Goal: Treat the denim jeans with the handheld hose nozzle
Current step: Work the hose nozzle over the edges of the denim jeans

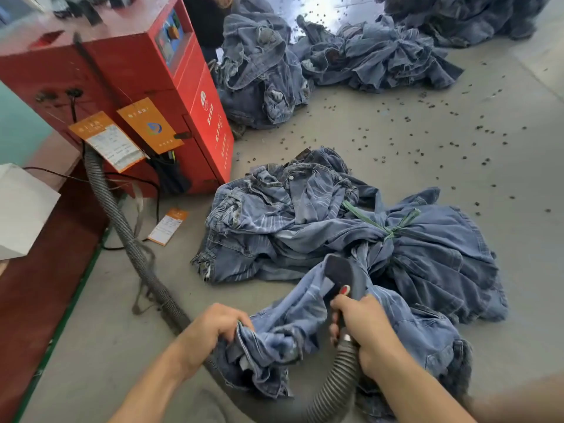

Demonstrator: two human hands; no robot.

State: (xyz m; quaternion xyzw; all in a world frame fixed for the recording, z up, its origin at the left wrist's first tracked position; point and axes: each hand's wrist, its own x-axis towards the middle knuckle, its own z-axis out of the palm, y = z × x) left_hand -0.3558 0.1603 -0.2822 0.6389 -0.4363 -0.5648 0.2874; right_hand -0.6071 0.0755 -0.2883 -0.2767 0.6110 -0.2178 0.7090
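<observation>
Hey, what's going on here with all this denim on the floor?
A person is working on jeans with a hose nozzle. The right hand grips the nozzle, pressed onto the fabric, while the left hand bunches the jeans' edge. The grey hose runs back to a red machine. A bundle tied with green cord lies just beyond, and more denim piles sit farther back on the floor.

jeans (293, 319): faded denim cloth | hose (335, 383): ribbed grey plastic | machine (128, 74): glossy red metal | floor (381, 141): matt concrete

Head camera looks steeply down (wide-angle, close) over the floor (351, 132).
</observation>
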